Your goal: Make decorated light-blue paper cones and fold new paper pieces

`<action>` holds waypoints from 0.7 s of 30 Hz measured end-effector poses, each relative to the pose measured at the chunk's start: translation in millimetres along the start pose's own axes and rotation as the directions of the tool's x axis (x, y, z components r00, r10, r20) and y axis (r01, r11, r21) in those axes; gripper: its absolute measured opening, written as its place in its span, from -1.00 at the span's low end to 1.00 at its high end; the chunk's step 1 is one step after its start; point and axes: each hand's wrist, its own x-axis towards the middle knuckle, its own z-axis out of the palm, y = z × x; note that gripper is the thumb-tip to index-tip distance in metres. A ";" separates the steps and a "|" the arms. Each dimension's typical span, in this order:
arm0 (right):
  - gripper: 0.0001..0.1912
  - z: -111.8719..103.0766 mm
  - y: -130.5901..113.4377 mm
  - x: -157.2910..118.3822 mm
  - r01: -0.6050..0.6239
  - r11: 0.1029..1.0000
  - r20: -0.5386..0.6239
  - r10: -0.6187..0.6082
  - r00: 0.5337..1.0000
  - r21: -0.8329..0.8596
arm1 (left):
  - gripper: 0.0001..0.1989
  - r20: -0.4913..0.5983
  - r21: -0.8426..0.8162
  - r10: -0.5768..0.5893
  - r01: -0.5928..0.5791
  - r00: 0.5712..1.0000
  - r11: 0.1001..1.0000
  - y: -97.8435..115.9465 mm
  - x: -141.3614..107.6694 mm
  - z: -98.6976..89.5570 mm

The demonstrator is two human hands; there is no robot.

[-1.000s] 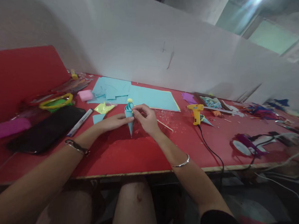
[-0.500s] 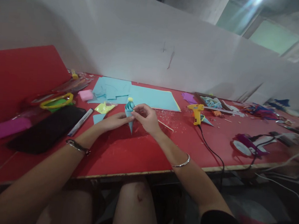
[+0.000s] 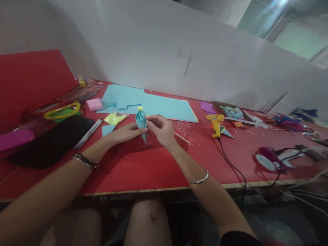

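Holding a light-blue paper cone (image 3: 141,123), tip down and topped by curled folds and a yellow ball (image 3: 140,108), above the red desk (image 3: 149,170), between its front and back edges. Pinching the cone's right side with the right hand (image 3: 162,132) and its lower left side with the left hand (image 3: 126,132). Can see light-blue sheets (image 3: 167,107) along the back edge and a yellow glue gun (image 3: 215,123) well to the right.

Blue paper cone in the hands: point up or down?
Point down, slightly tilted: the blue paper cone narrows to a tip below the left hand, yellow piece at its top.
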 end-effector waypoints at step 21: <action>-0.87 5.7 -4.4 -2.2 -0.039 0.999 0.003 0.039 0.999 -0.020 | -0.36 0.007 0.046 0.051 -0.052 0.999 0.998 1.3 1.7 0.7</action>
